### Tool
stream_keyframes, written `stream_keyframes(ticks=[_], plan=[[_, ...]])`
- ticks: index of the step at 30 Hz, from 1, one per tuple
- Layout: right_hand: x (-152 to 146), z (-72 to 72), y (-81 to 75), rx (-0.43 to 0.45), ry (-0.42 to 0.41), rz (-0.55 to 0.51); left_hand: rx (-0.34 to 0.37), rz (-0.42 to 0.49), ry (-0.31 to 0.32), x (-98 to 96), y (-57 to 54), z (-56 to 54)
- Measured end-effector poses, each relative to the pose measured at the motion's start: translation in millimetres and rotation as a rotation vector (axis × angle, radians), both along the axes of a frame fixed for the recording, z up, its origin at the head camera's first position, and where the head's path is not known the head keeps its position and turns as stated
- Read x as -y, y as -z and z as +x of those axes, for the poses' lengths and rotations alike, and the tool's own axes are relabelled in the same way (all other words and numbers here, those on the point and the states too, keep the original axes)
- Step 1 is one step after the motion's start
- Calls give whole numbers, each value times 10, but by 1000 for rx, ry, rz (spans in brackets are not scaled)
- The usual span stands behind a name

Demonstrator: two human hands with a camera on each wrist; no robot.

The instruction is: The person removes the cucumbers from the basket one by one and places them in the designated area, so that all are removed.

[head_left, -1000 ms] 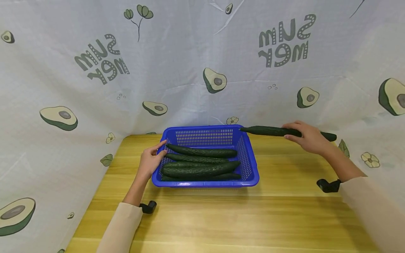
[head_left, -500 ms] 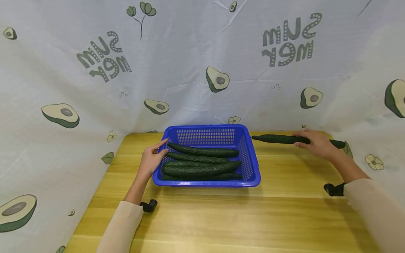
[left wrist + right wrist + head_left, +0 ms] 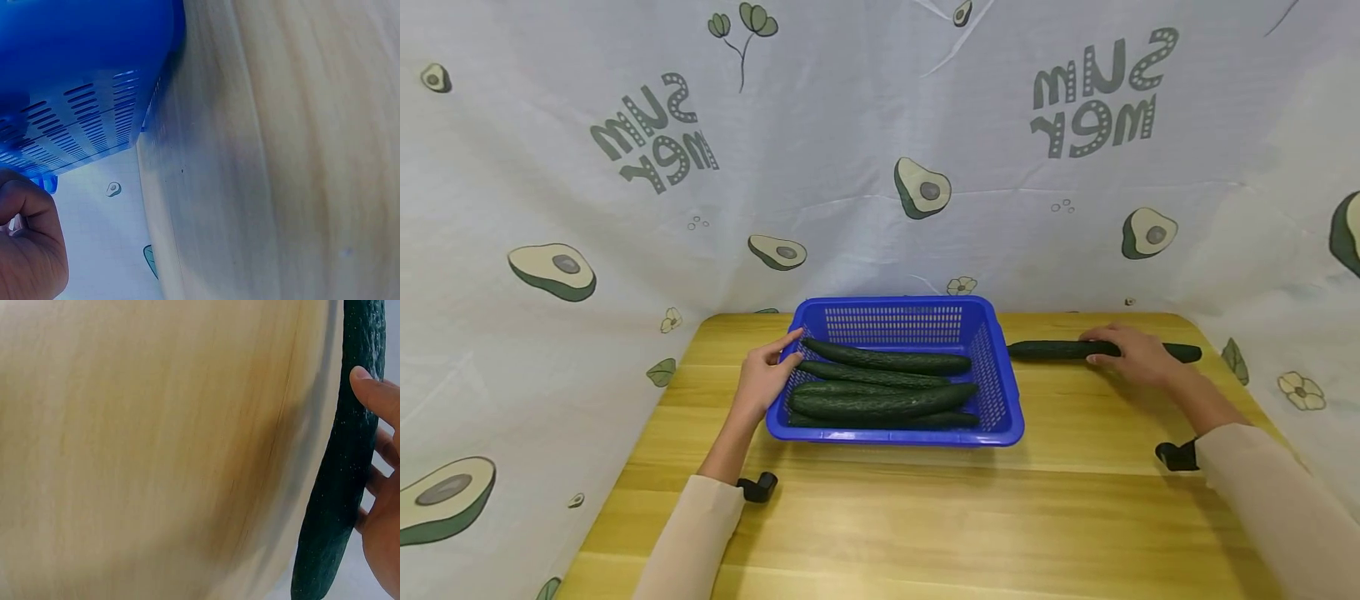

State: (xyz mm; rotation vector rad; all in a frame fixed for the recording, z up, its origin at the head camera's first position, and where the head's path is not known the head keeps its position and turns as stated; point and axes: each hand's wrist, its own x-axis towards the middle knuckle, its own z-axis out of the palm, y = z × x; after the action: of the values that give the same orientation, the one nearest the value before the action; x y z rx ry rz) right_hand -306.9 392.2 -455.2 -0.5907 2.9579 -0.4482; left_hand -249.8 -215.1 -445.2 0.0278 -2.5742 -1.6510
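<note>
Over at the right of the wooden table (image 3: 910,521), I have the right hand (image 3: 1135,357) clasping a dark green cucumber (image 3: 1052,350), thumb on one side, fingers wrapped round the other. It lies crosswise, low by the tabletop, its narrow end pointing at the blue basket (image 3: 895,437) and sitting just beside the right rim; whether those two touch, I cannot tell. Nor can I tell from my end if the cucumber's underside meets the wood. My right wrist view gives it close up: bumpy skin, thumb laid across it, fingertips showing past the far edge.

Across to the left hand (image 3: 762,382) now, and that one grips the basket's left rim, thumb and forefinger spread along it. From the left wrist I get the slotted outer wall and curled fingers at its edge.

Inside the basket I see a pile of cucumbers (image 3: 880,404), all lying lengthwise, a thick one over a thinner one at the front, and the rearmost cucumber (image 3: 887,361) slightly slanted. Behind everything hangs a pale cloth (image 3: 842,158) printed with avocados and mirrored lettering. Pale sleeves reach both wrists.
</note>
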Motion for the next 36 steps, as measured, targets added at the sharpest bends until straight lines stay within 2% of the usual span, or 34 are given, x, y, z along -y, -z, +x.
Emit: stream_keyframes(ticks=[12, 25, 30, 36], plan=[[-20, 44, 75, 4, 18, -13, -1, -10, 1, -13, 3, 2], [1, 58, -5, 21, 23, -95, 2, -15, 0, -9, -4, 5], [54, 68, -75, 14, 10, -137, 6, -6, 7, -1, 15, 6], [220, 50, -248, -18, 1, -170, 7, 0, 3, 6, 32, -3]])
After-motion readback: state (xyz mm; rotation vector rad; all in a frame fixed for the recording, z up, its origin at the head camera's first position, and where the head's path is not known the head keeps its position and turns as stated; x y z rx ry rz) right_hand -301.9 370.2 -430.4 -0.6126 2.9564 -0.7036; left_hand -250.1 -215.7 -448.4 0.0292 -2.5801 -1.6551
